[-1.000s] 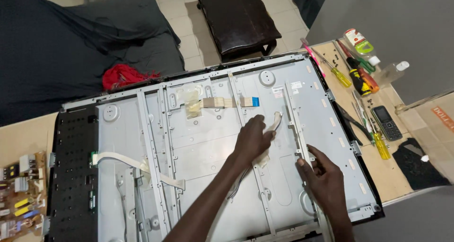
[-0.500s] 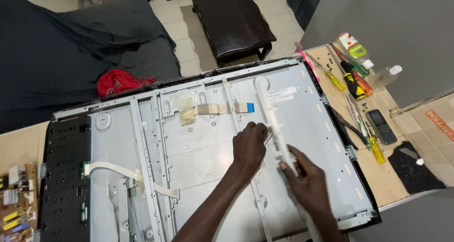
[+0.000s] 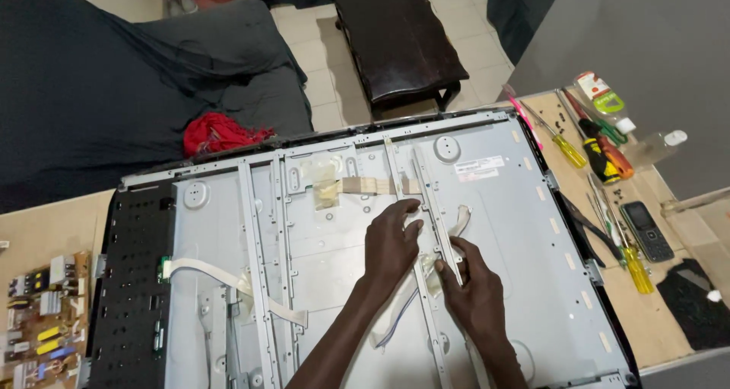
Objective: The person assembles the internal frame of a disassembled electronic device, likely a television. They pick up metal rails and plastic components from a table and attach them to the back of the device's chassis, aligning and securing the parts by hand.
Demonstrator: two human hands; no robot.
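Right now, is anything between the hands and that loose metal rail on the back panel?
No. The right hand grips the rail near its lower part, and the left hand rests beside it on the panel. Nothing visible lies between.

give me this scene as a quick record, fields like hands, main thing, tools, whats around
main thing: large flat metal back panel lying on a wooden table
left hand: left hand flat on the panel beside a long metal strip
right hand: right hand grips the strip's lower part
cables: flat ribbon cable at panel's left
tools: yellow-handled screwdrivers at the right edge
also: mobile phone, circuit board, red cloth
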